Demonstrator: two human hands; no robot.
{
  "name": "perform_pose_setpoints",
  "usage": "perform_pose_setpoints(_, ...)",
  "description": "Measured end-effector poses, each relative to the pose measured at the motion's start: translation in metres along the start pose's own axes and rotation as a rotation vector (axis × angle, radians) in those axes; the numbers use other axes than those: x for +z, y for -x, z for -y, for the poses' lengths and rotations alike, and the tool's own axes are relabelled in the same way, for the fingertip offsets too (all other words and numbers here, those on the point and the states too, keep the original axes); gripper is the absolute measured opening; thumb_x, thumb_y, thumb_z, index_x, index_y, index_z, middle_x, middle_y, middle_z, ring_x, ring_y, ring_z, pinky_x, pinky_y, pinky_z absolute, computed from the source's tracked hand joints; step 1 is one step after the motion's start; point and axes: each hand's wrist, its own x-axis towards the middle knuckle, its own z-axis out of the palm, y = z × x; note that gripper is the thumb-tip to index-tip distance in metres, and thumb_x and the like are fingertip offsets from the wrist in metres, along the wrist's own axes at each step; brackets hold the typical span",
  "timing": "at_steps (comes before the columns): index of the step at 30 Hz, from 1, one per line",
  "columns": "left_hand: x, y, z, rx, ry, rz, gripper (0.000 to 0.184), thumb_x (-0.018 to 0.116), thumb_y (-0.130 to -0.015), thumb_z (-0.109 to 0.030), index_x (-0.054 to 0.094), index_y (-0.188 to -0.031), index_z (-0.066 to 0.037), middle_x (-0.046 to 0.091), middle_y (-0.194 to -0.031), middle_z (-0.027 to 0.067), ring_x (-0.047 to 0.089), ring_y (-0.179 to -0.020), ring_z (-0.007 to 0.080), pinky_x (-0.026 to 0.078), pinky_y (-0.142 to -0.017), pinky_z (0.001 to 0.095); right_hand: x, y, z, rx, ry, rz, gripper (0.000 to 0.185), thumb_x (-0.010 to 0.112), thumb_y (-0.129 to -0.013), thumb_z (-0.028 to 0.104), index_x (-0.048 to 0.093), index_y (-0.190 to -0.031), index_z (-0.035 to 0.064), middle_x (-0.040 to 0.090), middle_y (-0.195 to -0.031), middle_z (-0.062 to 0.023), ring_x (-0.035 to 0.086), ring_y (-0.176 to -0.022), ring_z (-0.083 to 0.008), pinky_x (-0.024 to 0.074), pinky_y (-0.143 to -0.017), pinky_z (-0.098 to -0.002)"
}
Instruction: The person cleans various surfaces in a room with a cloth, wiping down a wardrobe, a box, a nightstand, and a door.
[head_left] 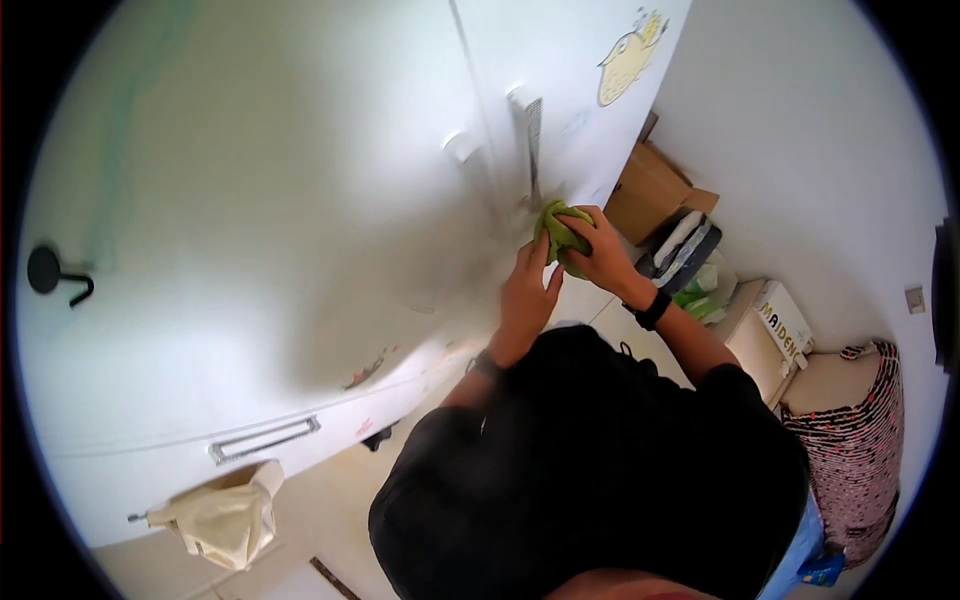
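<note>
The right hand [598,252] is gripping a crumpled green fabric cloth [552,218], its fingers curling over the folds, while the partly open left hand [527,298] is resting its fingers against the cloth's side. The cloth is sitting between them near the glossy white cabinet door [582,65]; whether it is touching the door, I cannot tell. Good handling is calling for a compact bunch, loose folds tucked in, and evenly spread fingers. The slim, silver-toned handle [534,140] is standing just beyond the cloth, where its lower end could be catching a fold. Near the right hand, the cabinet's edge is giving way to a brown cardboard box [648,195]; the broad white panel [230,230] is offering wider room leftward.
</note>
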Motion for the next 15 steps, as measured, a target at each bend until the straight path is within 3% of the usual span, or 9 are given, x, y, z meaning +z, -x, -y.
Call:
perform_pose_setpoints(3, -0.003, -0.022, -0.032, 0.119, 0.075, -0.13, 0.06, 0.063, -0.086, -0.015, 0.04, -0.141, -0.006, 0.05, -0.125, 0.017, 0.058, -0.104, 0.0333, 0.052, -0.077, 0.0388, -0.027, -0.016, 0.017, -0.041, 0.0, -0.103, 0.054, 0.068, -0.069, -0.005, 0.058, -0.12, 0.0064, 0.049, -0.124, -0.0157, 0.053, -0.111, -0.034, 0.0465, -0.09, -0.0373)
perform_pose_setpoints(4, -0.005, -0.028, -0.041, 0.113, 0.117, -0.095, 0.064, 0.061, -0.088, -0.015, 0.033, -0.144, -0.003, 0.041, -0.133, 0.0242, 0.052, -0.112, 0.0406, 0.049, -0.086, 0.0413, -0.034, -0.025, 0.025, -0.09, 0.029, -0.145, 0.053, 0.069, -0.069, -0.005, 0.059, -0.119, 0.0066, 0.049, -0.124, -0.0156, 0.053, -0.11, -0.0338, 0.0465, -0.09, -0.0367)
perform_pose_setpoints(7, 0.002, -0.048, -0.067, 0.224, 0.168, -0.26, 0.069, 0.058, -0.089, -0.014, 0.023, -0.147, 0.0, 0.032, -0.138, 0.0303, 0.045, -0.118, 0.0463, 0.044, -0.094, 0.043, -0.042, -0.056, 0.033, -0.216, 0.084, -0.254, 0.053, 0.072, -0.068, -0.003, 0.061, -0.118, 0.0089, 0.049, -0.124, -0.0142, 0.054, -0.108, -0.033, 0.0476, -0.088, -0.0358)
perform_pose_setpoints(8, 0.004, -0.053, -0.071, 0.202, 0.208, -0.195, 0.074, 0.057, -0.09, -0.017, 0.015, -0.147, 0.003, 0.024, -0.139, 0.0354, 0.038, -0.123, 0.0507, 0.04, -0.099, 0.0446, -0.043, -0.067, 0.03, -0.25, 0.087, -0.284, 0.054, 0.074, -0.066, -0.003, 0.062, -0.117, 0.0108, 0.05, -0.123, -0.0132, 0.054, -0.107, -0.0327, 0.0487, -0.087, -0.0362)
perform_pose_setpoints(11, 0.011, -0.061, -0.078, 0.163, 0.269, -0.201, 0.08, 0.062, -0.086, -0.019, 0.016, -0.147, 0.004, 0.024, -0.149, 0.0249, 0.021, -0.137, 0.0435, 0.017, -0.112, 0.0503, -0.05, -0.083, 0.025, -0.331, 0.134, -0.321, 0.054, 0.077, -0.065, 0.0, 0.063, -0.116, 0.013, 0.051, -0.121, -0.0123, 0.056, -0.104, -0.0328, 0.0509, -0.083, -0.0362)
perform_pose_setpoints(15, 0.011, -0.093, -0.093, 0.266, 0.287, -0.198, 0.076, 0.062, -0.086, -0.02, 0.021, -0.145, 0.004, 0.031, -0.143, 0.0265, 0.029, -0.129, 0.0428, 0.025, -0.106, 0.0503, -0.076, -0.094, 0.024, -0.255, 0.126, -0.36, 0.051, 0.073, -0.071, 0.002, 0.06, -0.119, 0.0119, 0.049, -0.123, -0.014, 0.055, -0.106, -0.0328, 0.0494, -0.086, -0.0354)
